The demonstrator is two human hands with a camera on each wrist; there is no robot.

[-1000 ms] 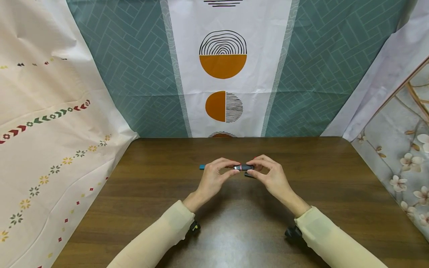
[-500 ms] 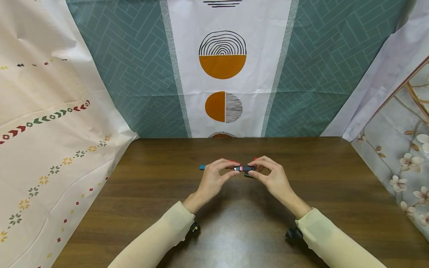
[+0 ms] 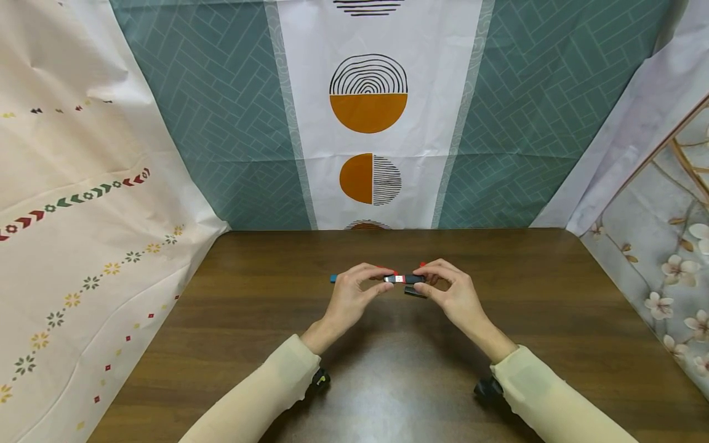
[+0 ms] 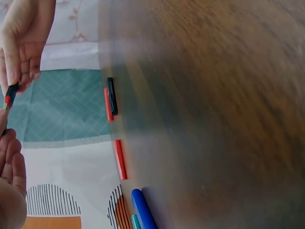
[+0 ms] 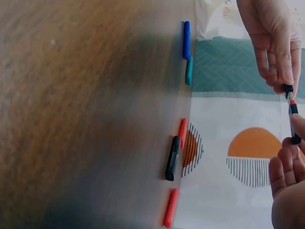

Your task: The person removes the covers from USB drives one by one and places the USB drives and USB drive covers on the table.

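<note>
Over the table, in the head view, my left hand (image 3: 351, 292) pinches the dark cap (image 3: 389, 279) of a USB flash drive between thumb and fingertips. My right hand (image 3: 456, 298) pinches the drive's black body (image 3: 413, 279), which has a red band. A bright metal plug (image 3: 399, 279) shows between cap and body, in line with both. The right wrist view has the cap (image 5: 288, 89) above and the body (image 5: 294, 114) below, fingertips at each. In the left wrist view the body (image 4: 13, 89) juts from the right hand's fingers; the left fingers partly hide the cap.
Behind the hands, on the wooden table (image 3: 277, 381), lie a black stick-shaped piece (image 5: 172, 157), two red ones (image 4: 120, 160) and a teal one (image 5: 189, 71). A larger blue one (image 4: 143, 210) lies beside the teal. Patterned cloths hang at the back and sides.
The right hand has shifted slightly right with the drive's body, while the left stays nearly in place with the cap. The gap between them has widened, exposing more of the metal plug.
</note>
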